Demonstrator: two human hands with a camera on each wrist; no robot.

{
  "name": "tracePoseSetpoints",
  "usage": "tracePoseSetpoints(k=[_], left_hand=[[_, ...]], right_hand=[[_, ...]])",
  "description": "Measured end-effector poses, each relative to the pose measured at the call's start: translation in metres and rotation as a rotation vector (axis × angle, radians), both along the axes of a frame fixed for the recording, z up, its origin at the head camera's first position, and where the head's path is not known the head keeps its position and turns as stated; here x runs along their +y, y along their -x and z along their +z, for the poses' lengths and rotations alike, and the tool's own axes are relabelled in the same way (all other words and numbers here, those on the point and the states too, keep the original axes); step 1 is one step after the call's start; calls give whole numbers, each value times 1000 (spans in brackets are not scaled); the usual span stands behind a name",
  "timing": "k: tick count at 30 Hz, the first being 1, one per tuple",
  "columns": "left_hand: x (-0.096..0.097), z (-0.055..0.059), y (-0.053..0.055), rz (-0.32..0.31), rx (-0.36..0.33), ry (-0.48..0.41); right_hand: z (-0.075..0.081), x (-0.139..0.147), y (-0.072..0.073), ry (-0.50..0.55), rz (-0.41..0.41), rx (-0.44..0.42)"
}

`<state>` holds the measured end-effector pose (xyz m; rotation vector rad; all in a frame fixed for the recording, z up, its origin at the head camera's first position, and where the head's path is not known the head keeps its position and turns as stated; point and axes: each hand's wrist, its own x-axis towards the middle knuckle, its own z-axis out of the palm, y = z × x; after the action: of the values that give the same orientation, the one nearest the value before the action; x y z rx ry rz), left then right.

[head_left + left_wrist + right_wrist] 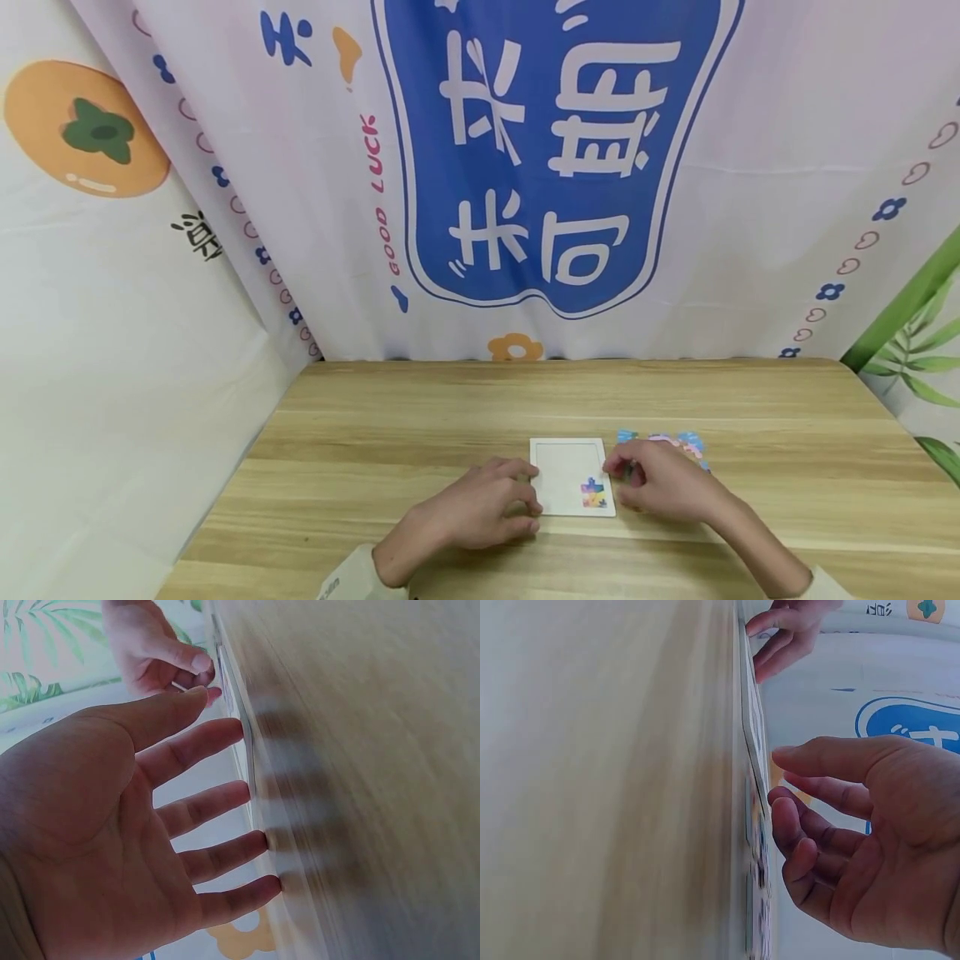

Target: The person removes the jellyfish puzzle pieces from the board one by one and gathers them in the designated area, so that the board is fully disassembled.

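Note:
A white puzzle tray (pixel 562 467) lies flat on the wooden table (pixel 420 417), with one colourful puzzle piece (pixel 592 492) set in its near right corner. My left hand (pixel 525 493) rests at the tray's left edge; in the left wrist view its fingers (pixel 225 795) are straight, tips against that edge. My right hand (pixel 624 473) sits at the tray's right edge, partly covering a cluster of loose pieces (pixel 686 441). Its fingers (pixel 795 825) are loosely curled, thumb apart, and nothing shows between them.
A printed cloth backdrop (pixel 540 167) hangs behind the table, and more cloth covers both sides. Bare wood lies left of and beyond the tray. The table's front edge is close to my wrists.

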<state>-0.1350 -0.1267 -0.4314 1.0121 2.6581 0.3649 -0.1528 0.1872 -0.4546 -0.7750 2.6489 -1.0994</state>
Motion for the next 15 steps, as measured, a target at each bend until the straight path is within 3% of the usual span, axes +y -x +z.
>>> tracePoseSetpoints(k=[7, 15], left_hand=[[1, 0, 0, 1, 7, 4], [1, -1, 0, -4, 16, 3]], right_hand=[[-1, -14, 5, 34, 28, -30], [1, -26, 9, 4, 43, -43]])
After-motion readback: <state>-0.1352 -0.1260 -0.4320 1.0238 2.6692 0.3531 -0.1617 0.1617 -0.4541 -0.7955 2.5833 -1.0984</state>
